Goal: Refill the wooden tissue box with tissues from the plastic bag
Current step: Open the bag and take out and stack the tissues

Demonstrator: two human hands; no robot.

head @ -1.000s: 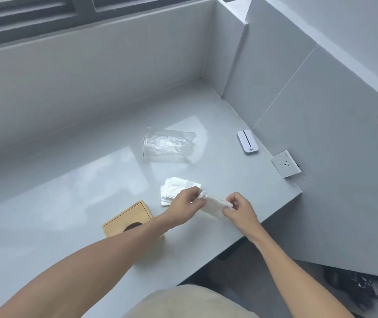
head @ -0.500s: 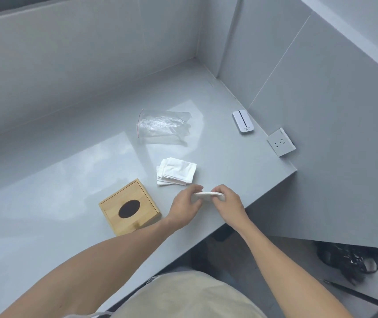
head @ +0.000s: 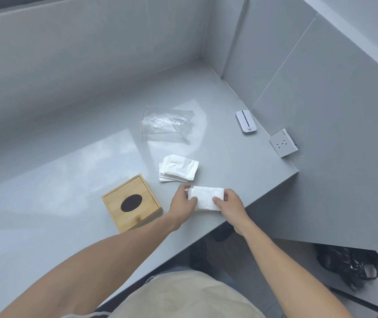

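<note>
Landmark: wooden tissue box (head: 131, 203), lying on the grey counter (head: 57, 180) with its dark oval opening facing up; every place below is told from this box
Held tissues: a white folded wad of tissues (head: 206, 198), just right of the box, near the counter's front edge; whether it rests on the counter or is held just above it cannot be told
Left hand (head: 182, 204): grips the wad's left end, thumb on top and fingers curled round the far edge; between the box and the wad
Right hand (head: 228, 206): grips the wad's right end, thumb pressed on top, fingers curled behind
Loose stack (head: 179, 168): white folded tissues fanned unevenly; beyond and right of the box, just behind the held wad, not touching it
Plastic bag (head: 167, 125): clear, crumpled, lying flat with a red strip on its left edge; farther back than the stack, well apart from the box
White device (head: 246, 122): small, with a dark stripe; far right of the box, beside the wall
Wall socket (head: 283, 146): grey, on the right wall, beyond the counter's right corner
</note>
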